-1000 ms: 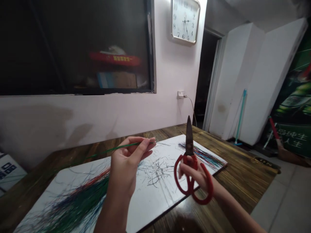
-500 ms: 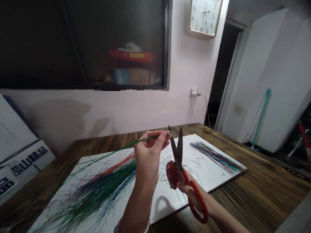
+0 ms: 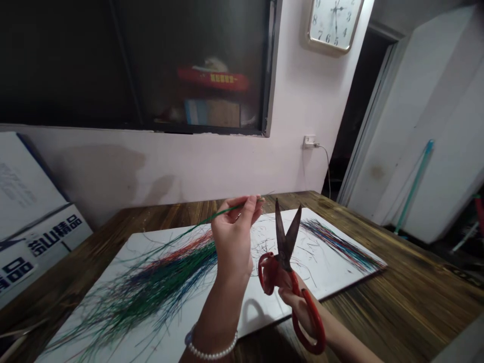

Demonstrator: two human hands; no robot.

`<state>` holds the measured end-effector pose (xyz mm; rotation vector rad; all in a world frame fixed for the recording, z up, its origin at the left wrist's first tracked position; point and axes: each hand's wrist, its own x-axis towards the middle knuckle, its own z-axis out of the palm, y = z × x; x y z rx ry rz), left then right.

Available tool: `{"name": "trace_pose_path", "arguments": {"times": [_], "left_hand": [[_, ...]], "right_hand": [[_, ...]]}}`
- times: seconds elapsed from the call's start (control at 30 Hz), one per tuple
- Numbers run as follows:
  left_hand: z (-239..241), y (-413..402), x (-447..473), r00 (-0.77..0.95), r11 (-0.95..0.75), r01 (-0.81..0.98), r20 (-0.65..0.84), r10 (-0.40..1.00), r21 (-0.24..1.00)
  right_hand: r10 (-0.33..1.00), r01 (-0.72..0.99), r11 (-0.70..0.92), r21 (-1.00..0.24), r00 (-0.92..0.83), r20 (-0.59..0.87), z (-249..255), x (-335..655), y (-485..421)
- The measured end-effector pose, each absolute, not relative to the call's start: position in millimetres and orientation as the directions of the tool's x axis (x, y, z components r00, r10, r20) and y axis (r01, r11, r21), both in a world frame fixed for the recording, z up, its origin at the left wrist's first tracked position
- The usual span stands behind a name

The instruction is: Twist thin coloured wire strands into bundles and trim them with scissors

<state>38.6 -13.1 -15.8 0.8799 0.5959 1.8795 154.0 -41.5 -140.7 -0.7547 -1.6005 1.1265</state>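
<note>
My left hand (image 3: 234, 237) is raised over a white board (image 3: 333, 275) and pinches the tip of a small bunch of thin green strands (image 3: 200, 225), which trail down to the left. My right hand (image 3: 293, 297) grips red-handled scissors (image 3: 287, 272), blades up and spread apart, just right of the left hand. A large fan of green, blue and red strands (image 3: 151, 287) lies on the board's left half. A smaller multicoloured bundle (image 3: 340, 244) rests at its right end. Short dark clippings (image 3: 264, 239) are scattered in the middle.
The board lies on a dark wooden table (image 3: 408, 297) against a pale wall. White signs with printed characters (image 3: 34, 242) lean at the left. A clock (image 3: 335, 22) hangs above, near a dark doorway (image 3: 355, 111); a wall socket with a cable (image 3: 310, 142) is lower.
The scissors moved in from the right to the strand tip, and their blades have opened wider. My left hand rose slightly with the strands. The view swung left.
</note>
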Motion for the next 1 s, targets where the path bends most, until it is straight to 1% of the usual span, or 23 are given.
{"name": "trace_pose_path", "arguments": {"times": [0.17,0.3,0.4,0.53,1.0], "left_hand": [[-18,-13,38,-0.082,-0.295,-0.445,0.289,0.954,0.846],[-21,-12,42,-0.012,-0.233,-0.42,0.251,0.968,0.877],[-22,-12,46,0.005,-0.224,-0.409,0.247,0.969,0.885],[-24,-11,49,0.014,-0.242,-0.347,0.263,0.965,0.906],[-26,-12,52,0.028,-0.274,-0.272,0.292,0.956,0.923]], "right_hand": [[0.892,-0.083,0.372,-0.924,-0.244,0.381,-139,151,-38],[0.904,-0.096,0.361,-0.928,-0.21,0.373,-129,151,-40],[0.915,-0.097,0.345,-0.934,-0.189,0.357,-125,153,-43],[0.921,-0.092,0.342,-0.935,-0.162,0.353,-126,156,-44],[0.928,-0.126,0.311,-0.942,-0.174,0.33,-124,155,-46]]}}
